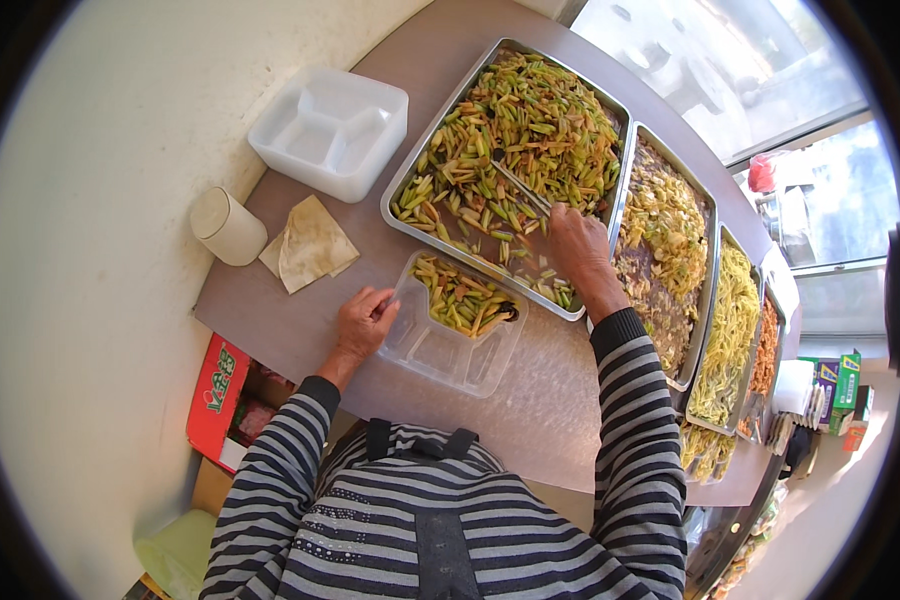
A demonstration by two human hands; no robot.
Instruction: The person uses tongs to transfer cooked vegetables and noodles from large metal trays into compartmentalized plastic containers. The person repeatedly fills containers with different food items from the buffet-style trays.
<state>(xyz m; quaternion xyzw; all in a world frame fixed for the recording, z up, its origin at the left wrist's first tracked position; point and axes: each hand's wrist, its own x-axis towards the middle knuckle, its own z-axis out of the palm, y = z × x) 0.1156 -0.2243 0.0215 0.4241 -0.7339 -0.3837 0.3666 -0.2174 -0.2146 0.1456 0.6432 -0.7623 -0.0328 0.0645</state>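
Observation:
My left hand [364, 321] grips the left rim of a clear plastic compartment container [483, 373] on the table. The container's far compartment holds cut green vegetable pieces [461, 298]; the compartments nearer me show no food. With my right hand [576, 241] I hold metal tongs or a similar slim utensil [521, 186], whose far end rests among the vegetables. They lie in a large steel tray [450, 246] beyond the container, piled high [544, 112] at the back and thinly spread near its front edge.
A stack of white compartment containers [330, 176], a folded cloth [311, 244] and a pale cylindrical cup or roll [227, 225] are at the left by the wall. More trays run rightward, with chopped vegetables [664, 225], yellow-green strands [727, 330] and orange food [765, 345]. Boxes [840, 386] stand beyond them.

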